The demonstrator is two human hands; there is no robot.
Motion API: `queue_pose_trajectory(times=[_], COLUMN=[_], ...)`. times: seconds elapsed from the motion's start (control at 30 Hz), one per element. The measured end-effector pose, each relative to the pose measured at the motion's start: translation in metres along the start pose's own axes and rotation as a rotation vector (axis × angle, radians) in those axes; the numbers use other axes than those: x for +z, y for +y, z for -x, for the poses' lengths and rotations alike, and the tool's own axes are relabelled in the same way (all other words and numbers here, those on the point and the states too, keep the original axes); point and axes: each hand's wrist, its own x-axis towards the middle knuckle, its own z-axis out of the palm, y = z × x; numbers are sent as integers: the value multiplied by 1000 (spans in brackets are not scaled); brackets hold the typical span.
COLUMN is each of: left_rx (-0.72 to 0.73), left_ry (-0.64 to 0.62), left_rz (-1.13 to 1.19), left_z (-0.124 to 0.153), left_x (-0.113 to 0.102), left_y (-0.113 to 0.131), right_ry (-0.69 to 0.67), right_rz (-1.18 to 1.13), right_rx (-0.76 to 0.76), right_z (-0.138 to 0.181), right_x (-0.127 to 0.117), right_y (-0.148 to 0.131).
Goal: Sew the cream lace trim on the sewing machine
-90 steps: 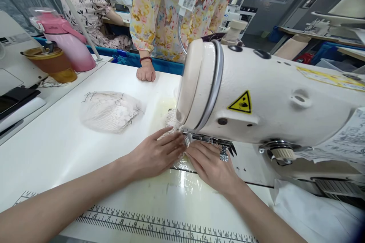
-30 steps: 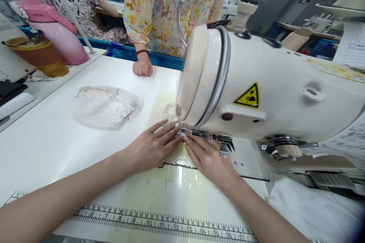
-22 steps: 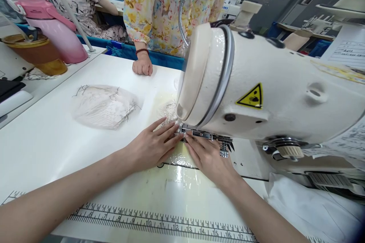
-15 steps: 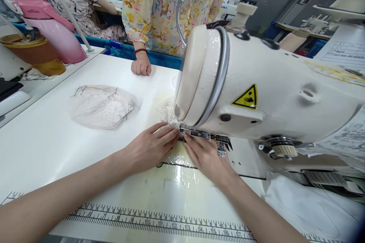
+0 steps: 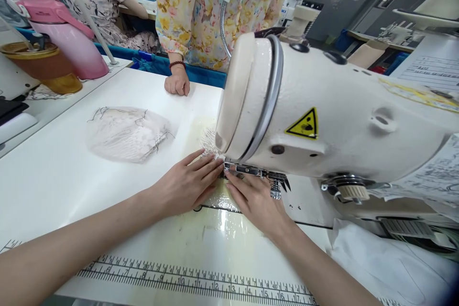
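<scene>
At the sewing machine (image 5: pixel 251 91), a piece of white lace (image 5: pixel 208 139) lies under the needle area, partly hidden by the machine head. My left hand (image 5: pixel 188 179) rests on its near edge, fingers stretched out and laid flat. To the right of the presser foot (image 5: pixel 226 166), my right hand (image 5: pixel 256 198) lies low with its fingers extended; their tips are close to the foot and partly hidden by the metal attachment. Whatever cloth is beneath the right fingers cannot be made out. Another sheer lace piece (image 5: pixel 129 134) with dark loose threads lies to the left.
A co-worker's fist (image 5: pixel 177 81) rests on the table's far edge. At left stand a pink bottle (image 5: pixel 64 43) and a brown cup (image 5: pixel 43 67). A printed ruler strip (image 5: pixel 197 279) runs along the front; white cloth (image 5: pixel 387 258) lies at right.
The machine and both hands appear slightly further left, as the view has shifted a little. More of the lace shows beyond my left fingers, its mesh fanned out beside the machine head.
</scene>
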Motion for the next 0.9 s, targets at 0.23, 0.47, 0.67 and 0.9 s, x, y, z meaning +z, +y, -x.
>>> queue_pose_trajectory(times=[0.23, 0.47, 0.67, 0.9], left_rx=[-6, -39, -63, -87], left_ry=[-19, -48, -102, -129], left_rz=[-14, 17, 50, 29], left_z=[1, 1, 0, 0], left_x=[1, 3, 0, -2], left_y=[0, 0, -1, 1], right_ry=[63, 62, 114, 167], right_rz=[110, 165, 183, 216], right_rx=[-44, -69, -71, -57], right_z=[-3, -7, -6, -4], right_x=[-4, -8, -6, -8], right_y=[-5, -8, -6, 3])
